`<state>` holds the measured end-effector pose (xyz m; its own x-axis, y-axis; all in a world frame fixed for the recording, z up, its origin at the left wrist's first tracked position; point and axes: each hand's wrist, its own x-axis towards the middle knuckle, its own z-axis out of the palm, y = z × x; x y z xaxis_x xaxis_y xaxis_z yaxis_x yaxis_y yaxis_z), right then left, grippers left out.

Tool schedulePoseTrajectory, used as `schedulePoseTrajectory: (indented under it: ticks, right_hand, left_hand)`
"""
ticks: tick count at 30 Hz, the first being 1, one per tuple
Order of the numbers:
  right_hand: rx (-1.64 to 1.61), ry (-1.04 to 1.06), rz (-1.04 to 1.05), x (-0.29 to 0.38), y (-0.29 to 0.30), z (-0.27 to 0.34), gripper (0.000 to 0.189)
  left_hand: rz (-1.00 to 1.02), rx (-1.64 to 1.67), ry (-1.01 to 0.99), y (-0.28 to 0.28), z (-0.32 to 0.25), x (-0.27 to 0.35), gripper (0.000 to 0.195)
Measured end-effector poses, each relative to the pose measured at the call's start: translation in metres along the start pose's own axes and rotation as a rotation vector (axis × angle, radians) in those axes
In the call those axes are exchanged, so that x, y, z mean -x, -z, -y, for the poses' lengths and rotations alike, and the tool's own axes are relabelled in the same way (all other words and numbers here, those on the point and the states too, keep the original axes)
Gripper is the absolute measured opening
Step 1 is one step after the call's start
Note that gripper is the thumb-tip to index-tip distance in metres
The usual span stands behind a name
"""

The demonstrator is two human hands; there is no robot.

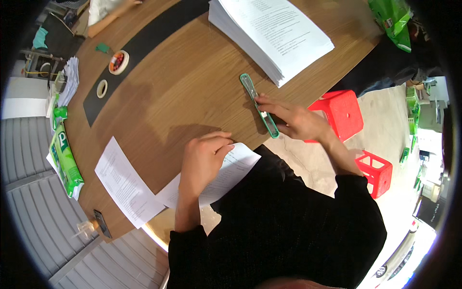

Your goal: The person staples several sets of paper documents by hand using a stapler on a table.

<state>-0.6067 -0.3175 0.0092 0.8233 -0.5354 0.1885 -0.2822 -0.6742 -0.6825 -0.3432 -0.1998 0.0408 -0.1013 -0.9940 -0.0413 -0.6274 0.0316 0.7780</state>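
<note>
My left hand [204,159] is at the top edge of a printed paper [231,169], its thumb over the page and its fingers curled at the edge. The paper's near part hangs past the table edge against a black shirt. My right hand [299,117] has its fingers on a green stapler [265,117] at the table's front edge. The stapler points away from me. Left of my left hand lies another printed sheet [130,184], close to the first paper. Beyond the stapler rises a thick stack of printed sheets [278,39].
Tape rolls [102,89] lie on a black strip [151,43], one holding small red items [117,62]. Green packages [66,160] and a phone [102,223] line the left edge. Another person's arm [112,16] rests at the far side. Red plastic stools [343,113] stand right.
</note>
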Motion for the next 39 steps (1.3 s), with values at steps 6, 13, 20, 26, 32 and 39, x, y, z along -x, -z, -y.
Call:
schedulePoseTrajectory:
  ticks: [6, 13, 20, 26, 32, 39]
  right_hand:
    - [0.143, 0.151, 0.005, -0.024, 0.070, 0.004, 0.041]
    - [0.252, -0.116, -0.018, -0.075, 0.016, 0.001, 0.031]
    - [0.228, -0.247, -0.148, -0.064, -0.011, -0.004, 0.032]
    - [0.206, -0.171, -0.162, -0.066, -0.011, -0.008, 0.031]
    - [0.244, -0.070, -0.194, -0.063, -0.013, -0.013, 0.027]
    - [0.179, -0.164, -0.081, -0.062, -0.008, -0.015, 0.019]
  left_hand:
    - [0.010, 0.097, 0.043, 0.005, 0.005, 0.001, 0.014]
    - [0.015, 0.092, 0.024, -0.001, 0.002, -0.011, 0.011]
    - [0.117, -0.031, -0.129, -0.016, -0.011, -0.022, 0.009]
    - [0.130, -0.101, -0.346, -0.047, -0.018, -0.036, 0.010]
    - [0.116, -0.217, -0.389, -0.056, -0.019, -0.042, 0.009]
    - [0.039, -0.219, -0.361, -0.069, -0.021, -0.037, 0.019]
